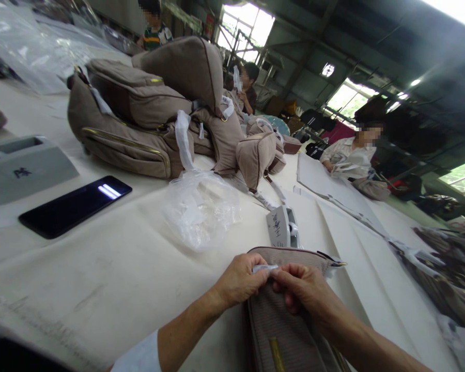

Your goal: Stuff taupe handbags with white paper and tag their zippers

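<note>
Both hands meet over a taupe fabric bag (277,315) with fine ribbed stripes, a dark-edged rim and a gold zipper part near the bottom of the view. Between the fingertips is a small piece of white plastic wrapping (264,268); whether it covers something, I cannot tell. My left hand (238,279) pinches one end of it. The other end is pinched by my right hand (308,292), its lower fingers curled over the bag. Just beyond the rim stands a grey tape dispenser (281,227) with handwriting on it.
Several taupe bags (139,108) are heaped across the white table (112,279). Crumpled clear plastic (201,209) lies before them. At the left are a black phone (75,206) and a grey holder (27,168). A co-worker (352,155) sits at the right; others are farther back.
</note>
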Tool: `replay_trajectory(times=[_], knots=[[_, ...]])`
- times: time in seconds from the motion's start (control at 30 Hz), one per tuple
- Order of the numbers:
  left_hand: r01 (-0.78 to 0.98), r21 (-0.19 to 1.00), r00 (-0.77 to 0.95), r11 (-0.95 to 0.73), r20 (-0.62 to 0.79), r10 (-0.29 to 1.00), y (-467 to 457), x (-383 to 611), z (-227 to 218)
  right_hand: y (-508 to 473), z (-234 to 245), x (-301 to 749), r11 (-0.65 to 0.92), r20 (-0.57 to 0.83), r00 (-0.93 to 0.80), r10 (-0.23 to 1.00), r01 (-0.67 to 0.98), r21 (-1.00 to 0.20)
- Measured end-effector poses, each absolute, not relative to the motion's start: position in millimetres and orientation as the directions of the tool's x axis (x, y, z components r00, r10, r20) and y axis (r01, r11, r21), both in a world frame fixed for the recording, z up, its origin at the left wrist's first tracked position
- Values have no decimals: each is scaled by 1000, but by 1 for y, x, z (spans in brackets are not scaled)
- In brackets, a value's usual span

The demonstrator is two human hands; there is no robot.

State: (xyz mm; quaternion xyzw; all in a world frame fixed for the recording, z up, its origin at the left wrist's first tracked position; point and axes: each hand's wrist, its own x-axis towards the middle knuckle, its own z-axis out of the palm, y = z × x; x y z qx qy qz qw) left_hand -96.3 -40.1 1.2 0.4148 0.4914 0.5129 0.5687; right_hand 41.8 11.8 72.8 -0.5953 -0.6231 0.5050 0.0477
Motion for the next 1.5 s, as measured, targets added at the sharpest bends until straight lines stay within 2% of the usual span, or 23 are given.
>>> replay_trajectory(times=[0.17, 0.37, 0.63, 0.77, 1.03, 1.2, 1.37, 1.43, 1.5], knots=[[-158, 980, 3, 125, -126, 992, -42, -99, 3, 12, 73, 35, -244, -578, -216, 787, 751, -613], [-172, 980, 3, 104, -105, 994, -44, -98, 3, 8, 74, 33, -271, -573, -197, 795, 730, -627], [-327, 918, 51, 225, -221, 974, -39, -95, 9, 6, 54, 48, -101, -444, -319, 837, 709, -698], [-297, 910, 65, 288, -282, 957, -39, -96, 16, 3, 51, 50, -18, -378, -333, 864, 729, -684], [-335, 834, 144, 438, -414, 899, -33, -99, 20, 2, 44, 48, -161, -458, -276, 845, 685, -710], [-332, 805, 194, 491, -451, 871, -33, -97, 23, -1, 48, 39, -211, -499, -208, 842, 723, -658], [-253, 861, 137, 441, -420, 897, -40, -93, 23, -3, 45, 31, -222, -521, -212, 827, 728, -649], [-85, 944, 51, 320, -317, 947, -46, -93, 19, -3, 46, 30, -221, -548, -228, 805, 742, -633], [164, 978, -23, 130, -128, 992, -53, -93, 14, -2, 53, 31, -225, -602, -251, 758, 765, -603]])
